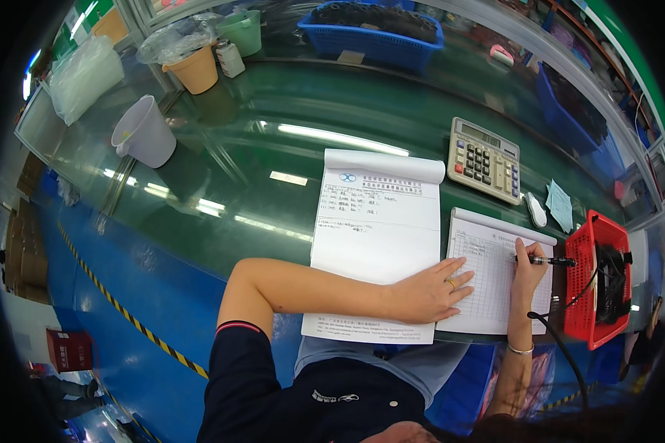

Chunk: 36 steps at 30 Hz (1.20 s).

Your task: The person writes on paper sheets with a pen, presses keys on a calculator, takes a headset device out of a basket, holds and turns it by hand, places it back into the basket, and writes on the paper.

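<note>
My right hand (528, 275) is closed around a black pen (554, 261), its tip at the ruled form pad (480, 280). My left hand (432, 290), with a ring on one finger, lies flat with fingers stretched over the left edge of that pad. The left forearm crosses a larger letterhead notepad (380, 244), which has handwritten lines near its top and a rolled-back page at its upper edge. A beige calculator (485, 160) lies just beyond the form pad.
At the right stand a red basket (582, 295) holding black parts and a black cable (561, 347). Near it lie a white mouse-shaped object (536, 210) and blue-green paper slips (559, 205). Farther off are blue baskets (369, 46), a grey bucket (149, 133) and an orange bucket (196, 70).
</note>
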Tool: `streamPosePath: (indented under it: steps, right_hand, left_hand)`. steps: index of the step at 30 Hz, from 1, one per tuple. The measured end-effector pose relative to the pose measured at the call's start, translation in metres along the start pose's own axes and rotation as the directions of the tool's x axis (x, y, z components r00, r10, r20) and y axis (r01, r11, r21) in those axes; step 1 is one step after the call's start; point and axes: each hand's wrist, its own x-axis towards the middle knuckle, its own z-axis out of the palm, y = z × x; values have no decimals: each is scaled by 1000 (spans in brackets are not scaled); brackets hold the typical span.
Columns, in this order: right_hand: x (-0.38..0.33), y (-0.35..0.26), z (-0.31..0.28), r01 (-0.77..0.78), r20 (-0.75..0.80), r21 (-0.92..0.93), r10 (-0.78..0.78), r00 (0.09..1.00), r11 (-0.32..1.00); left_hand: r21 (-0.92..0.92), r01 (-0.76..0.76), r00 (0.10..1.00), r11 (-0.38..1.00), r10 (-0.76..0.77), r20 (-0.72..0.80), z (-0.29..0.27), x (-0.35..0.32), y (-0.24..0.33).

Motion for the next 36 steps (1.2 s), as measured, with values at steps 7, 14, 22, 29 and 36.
streamPosePath:
  steps: [7, 14, 22, 29, 36]
  right_hand:
    - [1, -11, 5, 34, 2, -29, -34, 999, 999]
    - [-3, -23, 6, -34, 8, -35, 34, 999, 999]
    - [-5, -24, 7, -36, 16, -48, 37, 999, 998]
    - [-5, -25, 3, 27, 0, -65, -27, 1000, 998]
    - [3, -20, 5, -8, 30, -76, 11, 999, 997]
  left_hand:
    - [13, 12, 1000, 1000, -12, 16, -2, 2, -2]
    - [8, 11, 1000, 1000, -11, 5, -3, 2, -1]
    - [32, 8, 1000, 999, -8, 2, -4, -1, 0]
    - [14, 1, 1000, 1000, -1, 3, -4, 4, 0]
    - [42, 18, 999, 999, -19, 28, -8, 5, -2]
